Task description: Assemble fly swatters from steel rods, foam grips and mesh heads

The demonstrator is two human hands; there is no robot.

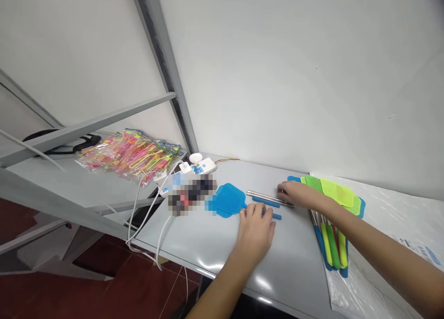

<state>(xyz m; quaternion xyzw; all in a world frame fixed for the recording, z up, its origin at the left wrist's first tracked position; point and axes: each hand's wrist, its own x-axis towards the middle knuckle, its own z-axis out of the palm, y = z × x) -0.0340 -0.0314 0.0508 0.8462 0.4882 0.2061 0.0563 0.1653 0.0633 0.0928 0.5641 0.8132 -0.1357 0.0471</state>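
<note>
My left hand (255, 226) has its fingers curled over the neck of a blue fly swatter head (231, 199), which lies stacked on another. Out from under those fingers pokes a short blue handle (276, 216). At the right end of several thin metal rods (262, 197), my right hand (294, 193) bends its fingers down onto them; the fingertips are partly hidden. A second blue handle (266, 202) lies along the rods. Beneath my right forearm is a pile of fly swatters with yellow-green heads (335, 192) and green, yellow and blue handles (333, 247).
White plastic packaging (391, 208) lies under the swatter pile. On the left are a power strip (204, 166) with white cables (150, 208), a pixelated dark item (192, 195) and bagged colourful goods (133, 152). A metal shelf post (173, 78) rises by the wall.
</note>
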